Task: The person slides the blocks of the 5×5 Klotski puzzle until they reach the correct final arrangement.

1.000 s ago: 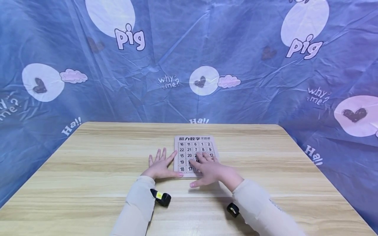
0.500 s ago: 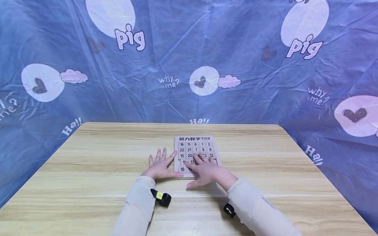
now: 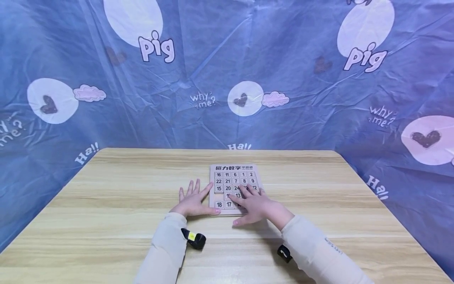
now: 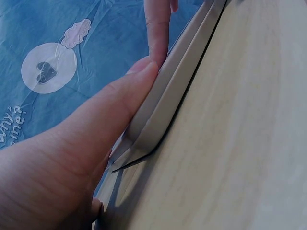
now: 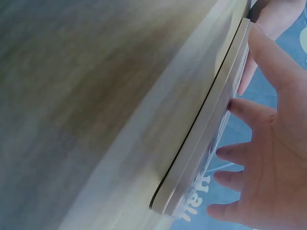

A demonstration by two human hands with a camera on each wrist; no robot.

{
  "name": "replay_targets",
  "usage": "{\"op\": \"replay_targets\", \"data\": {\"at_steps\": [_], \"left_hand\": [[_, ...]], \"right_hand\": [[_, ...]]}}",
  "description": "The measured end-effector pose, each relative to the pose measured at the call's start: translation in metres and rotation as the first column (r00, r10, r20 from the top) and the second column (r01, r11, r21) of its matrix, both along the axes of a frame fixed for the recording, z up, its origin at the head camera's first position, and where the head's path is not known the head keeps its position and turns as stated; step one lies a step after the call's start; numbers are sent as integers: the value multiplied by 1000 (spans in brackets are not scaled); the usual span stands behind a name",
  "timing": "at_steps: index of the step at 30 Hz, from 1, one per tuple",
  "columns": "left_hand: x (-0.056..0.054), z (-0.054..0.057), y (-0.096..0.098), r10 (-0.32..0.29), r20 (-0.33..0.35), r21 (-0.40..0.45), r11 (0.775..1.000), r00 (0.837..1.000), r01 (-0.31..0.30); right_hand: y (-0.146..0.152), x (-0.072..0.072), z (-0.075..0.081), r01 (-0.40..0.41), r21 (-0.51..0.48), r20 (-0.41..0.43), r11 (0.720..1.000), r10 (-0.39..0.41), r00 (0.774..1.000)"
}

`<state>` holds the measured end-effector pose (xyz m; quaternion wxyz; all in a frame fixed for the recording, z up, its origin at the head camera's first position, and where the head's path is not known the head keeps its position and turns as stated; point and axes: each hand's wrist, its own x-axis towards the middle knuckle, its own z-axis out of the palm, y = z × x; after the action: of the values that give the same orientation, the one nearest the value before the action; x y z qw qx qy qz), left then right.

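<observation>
A number sliding puzzle (image 3: 230, 181) lies flat on the table, with rows of numbered tiles under a printed title. My left hand (image 3: 193, 203) is spread at its left side, the thumb on the lower left corner and the index finger at the left edge; the left wrist view shows the thumb against the puzzle's rim (image 4: 160, 103). Over the lower right tiles is my right hand (image 3: 256, 206), fingers spread, the index fingertip on the tile 19 (image 3: 227, 196). A bare slot (image 3: 218, 196) shows left of that tile. The right hand hides several tiles.
The wood-grain table (image 3: 124, 189) extends around the puzzle on all sides. Behind it hangs a blue printed cloth (image 3: 213, 130). Each sleeve carries a small black camera, one on the left wrist (image 3: 196, 239) and one on the right (image 3: 284, 253).
The tiles of the fourth row, 19 and 13 among them, have slid right, baring the slot at the row's left end. My right hand went left, then back right. The left hand stays put.
</observation>
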<state>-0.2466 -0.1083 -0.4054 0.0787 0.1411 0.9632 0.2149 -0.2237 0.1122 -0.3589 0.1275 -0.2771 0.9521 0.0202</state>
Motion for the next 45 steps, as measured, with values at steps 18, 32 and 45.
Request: {"op": "replay_targets", "data": {"at_steps": [18,32,45], "left_hand": [[3,1,-1,-8,4,-2,1000,1000,8],[4,2,0,8,6,-8,1000,1000,-8],[5,1,2,4,2,1,1000,1000,-4]], "right_hand": [[-17,18,5,-117,-70,53,991,121,991],[-22,8,-2,-92,-64,-3,994,92,996],[-8,10,0,-85,-114,-23,990,82,996]]}}
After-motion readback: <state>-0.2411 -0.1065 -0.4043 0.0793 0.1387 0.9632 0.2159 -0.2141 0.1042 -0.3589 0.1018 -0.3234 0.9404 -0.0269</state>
